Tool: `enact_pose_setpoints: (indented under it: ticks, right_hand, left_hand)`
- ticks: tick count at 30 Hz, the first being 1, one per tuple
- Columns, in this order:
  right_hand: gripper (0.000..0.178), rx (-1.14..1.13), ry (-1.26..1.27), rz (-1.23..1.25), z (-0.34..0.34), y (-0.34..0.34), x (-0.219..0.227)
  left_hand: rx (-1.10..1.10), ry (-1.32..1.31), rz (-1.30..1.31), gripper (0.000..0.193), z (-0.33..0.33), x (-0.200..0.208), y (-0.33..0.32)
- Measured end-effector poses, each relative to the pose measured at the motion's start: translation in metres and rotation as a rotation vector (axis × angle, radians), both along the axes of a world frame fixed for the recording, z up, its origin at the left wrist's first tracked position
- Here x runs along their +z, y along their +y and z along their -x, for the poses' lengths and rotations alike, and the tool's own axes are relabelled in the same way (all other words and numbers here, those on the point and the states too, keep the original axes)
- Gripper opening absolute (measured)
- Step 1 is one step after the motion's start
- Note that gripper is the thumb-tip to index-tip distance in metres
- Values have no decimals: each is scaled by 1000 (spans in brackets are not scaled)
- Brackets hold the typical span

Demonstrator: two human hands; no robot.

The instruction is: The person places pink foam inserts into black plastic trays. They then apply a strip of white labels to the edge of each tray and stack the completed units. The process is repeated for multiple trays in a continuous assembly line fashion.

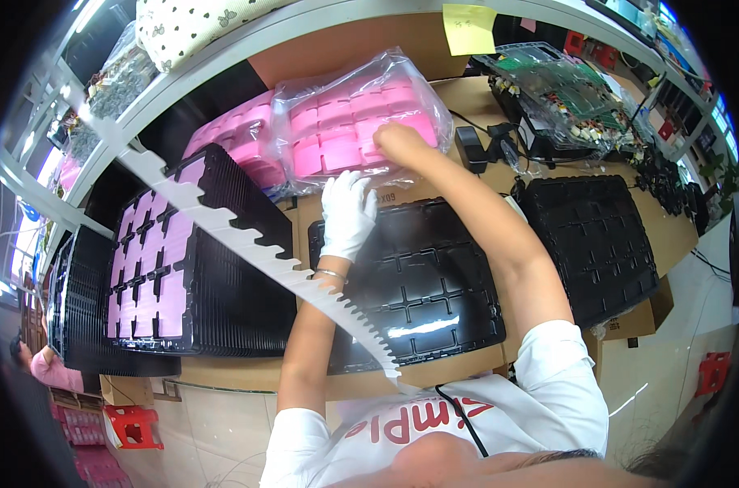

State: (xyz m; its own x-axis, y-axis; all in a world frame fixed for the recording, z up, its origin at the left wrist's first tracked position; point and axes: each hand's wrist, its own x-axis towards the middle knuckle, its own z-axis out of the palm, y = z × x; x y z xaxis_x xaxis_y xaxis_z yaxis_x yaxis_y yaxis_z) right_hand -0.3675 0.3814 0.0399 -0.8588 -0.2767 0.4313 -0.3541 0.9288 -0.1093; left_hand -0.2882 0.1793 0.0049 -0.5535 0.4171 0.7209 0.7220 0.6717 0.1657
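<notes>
My left hand [347,218], in a white glove, rests at the near edge of a clear plastic bag [422,77], its fingers extended and slightly apart. The bag holds rows of pink foam pieces [320,154]. My bare right hand [406,146] reaches into the bag's right part, with its fingers curled onto one pink foam piece; the fingertips are partly hidden. Below both hands lies a black plastic tray [410,285] with cross-shaped ridges. I see no pink piece in its visible compartments.
At left stands a tall stack of black trays [243,268], its top tray filled with pink pieces. Another black tray [593,244] lies at right. Behind it are circuit boards [560,89] and a black adapter [470,149]. A pale toothed strip [263,259] crosses the view diagonally.
</notes>
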Motion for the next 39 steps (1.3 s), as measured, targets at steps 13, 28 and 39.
enact_pose_setpoints:
  ticks: [13, 28, 39]
  right_hand:
    - [12, 142, 441, 1029, -45, -33, 75]
    - [35, 115, -647, 2298, -167, 27, -50]
    - [33, -231, -354, 1411, -347, 14, -75]
  left_hand:
    - [-637, -1160, -1122, 85, -2, 1, 2]
    - [-531, -1496, -1866, 20, -52, 13, -83]
    - [323, -1173, -596, 44, -195, -16, -139]
